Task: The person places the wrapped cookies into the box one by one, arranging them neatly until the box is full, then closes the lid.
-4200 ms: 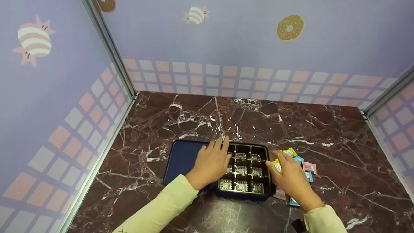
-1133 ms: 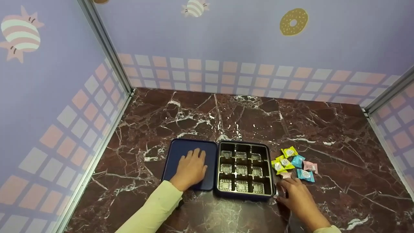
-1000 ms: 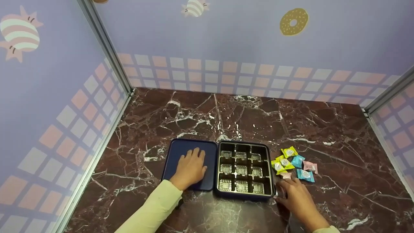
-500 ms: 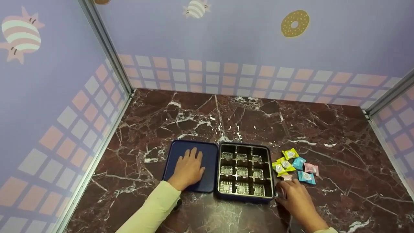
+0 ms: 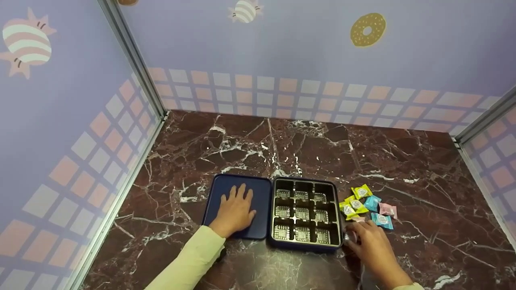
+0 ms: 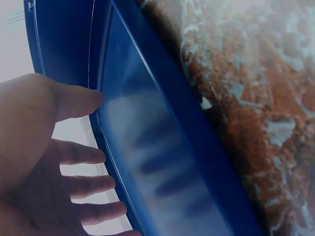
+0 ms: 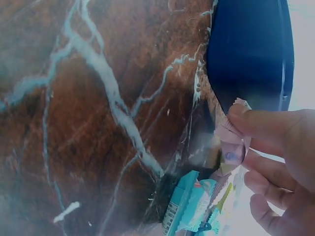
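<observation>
My left hand (image 5: 234, 211) is spread over the dark blue lid (image 5: 258, 193), its fingers straight. In the left wrist view the fingers (image 6: 88, 187) cast dark shapes on the lid; I cannot tell whether they touch it. Right of the lid stands a dark blue tin (image 5: 306, 246) with a black divided insert (image 5: 305, 205), whose compartments hold no candy. My right hand (image 5: 373, 241), by the tin's near right corner, pinches a pink wrapped candy (image 7: 230, 140) between thumb and fingers. A blue wrapped candy (image 7: 189, 204) lies close under that hand, hidden in the head view.
Several wrapped candies lie right of the tin: yellow candies (image 5: 361, 191), blue candies (image 5: 381, 220) and a pink candy (image 5: 388, 210). Another pink candy (image 5: 358, 219) is partly behind my right hand. Patterned walls (image 5: 258, 48) enclose the marble table (image 5: 250, 137) at the back and sides.
Since the oldest frame, my left hand has moved left from the insert onto the lid area. My right hand has come nearer and now pinches a pink candy; lately it has shifted only slightly.
</observation>
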`<state>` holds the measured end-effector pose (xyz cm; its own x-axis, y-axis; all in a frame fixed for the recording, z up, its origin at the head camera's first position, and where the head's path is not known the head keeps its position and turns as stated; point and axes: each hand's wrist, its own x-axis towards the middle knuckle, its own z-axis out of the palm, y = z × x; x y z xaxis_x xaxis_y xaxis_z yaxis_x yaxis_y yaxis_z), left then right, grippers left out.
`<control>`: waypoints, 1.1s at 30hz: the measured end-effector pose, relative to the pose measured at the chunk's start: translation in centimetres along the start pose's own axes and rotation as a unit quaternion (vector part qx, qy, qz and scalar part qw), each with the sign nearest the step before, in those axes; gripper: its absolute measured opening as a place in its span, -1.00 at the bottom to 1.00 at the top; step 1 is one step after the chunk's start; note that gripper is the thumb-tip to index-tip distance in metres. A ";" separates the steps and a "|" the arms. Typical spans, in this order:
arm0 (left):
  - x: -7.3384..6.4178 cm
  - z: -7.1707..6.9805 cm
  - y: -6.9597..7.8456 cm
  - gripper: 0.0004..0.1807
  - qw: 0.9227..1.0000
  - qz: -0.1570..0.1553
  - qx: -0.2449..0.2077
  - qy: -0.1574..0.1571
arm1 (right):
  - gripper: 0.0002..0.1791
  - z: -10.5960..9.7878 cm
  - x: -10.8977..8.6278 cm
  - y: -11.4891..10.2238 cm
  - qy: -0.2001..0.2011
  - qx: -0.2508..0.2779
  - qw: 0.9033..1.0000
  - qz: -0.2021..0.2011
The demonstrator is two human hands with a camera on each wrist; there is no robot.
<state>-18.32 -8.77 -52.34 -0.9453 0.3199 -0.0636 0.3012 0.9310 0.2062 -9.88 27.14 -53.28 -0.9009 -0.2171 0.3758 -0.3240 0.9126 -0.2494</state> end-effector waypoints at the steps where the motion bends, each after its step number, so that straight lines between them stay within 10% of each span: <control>1: 0.0 0.0 0.0 -0.32 1.000 -0.001 -0.001 -0.004 | -0.58 -0.1 0.0 0.0 0.004 0.002 1.000 0.002; 33: -0.1 0.8 0.0 -0.33 0.999 -0.011 -0.001 -0.048 | -0.68 -1.1 1.1 -0.3 0.099 0.062 0.993 0.007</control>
<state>-18.10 -8.69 -53.16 -0.9350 0.3157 -0.1617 0.2811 0.9375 0.2050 -10.52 27.03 -51.84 -0.8353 -0.1217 0.5361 -0.3563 0.8625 -0.3594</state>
